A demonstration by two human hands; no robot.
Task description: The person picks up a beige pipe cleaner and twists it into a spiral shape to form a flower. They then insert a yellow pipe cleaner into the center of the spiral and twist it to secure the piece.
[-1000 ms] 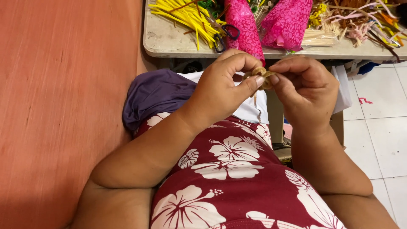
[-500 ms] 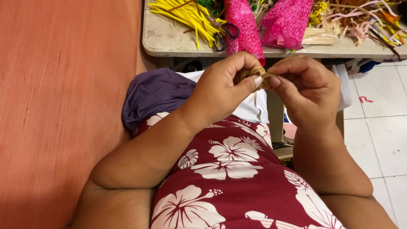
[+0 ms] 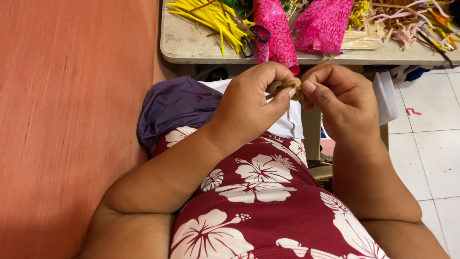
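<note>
Dark red dress (image 3: 268,206) with white hibiscus flowers

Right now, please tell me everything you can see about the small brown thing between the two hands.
The small brown piece looks fuzzy, like a coiled chenille stem, tan-brown. Most of it is hidden. The left hand and the right hand pinch it with their fingertips, in the air above the lap, just below the table edge.

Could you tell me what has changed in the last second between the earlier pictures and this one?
Very little. The left hand and right hand still pinch the small brown fuzzy piece between their fingertips above the lap; the grip of both is unchanged, with at most a slight working of the fingers. Nothing was picked up or let go. The yellow stems and pink wrappers on the table lie as before.
</note>
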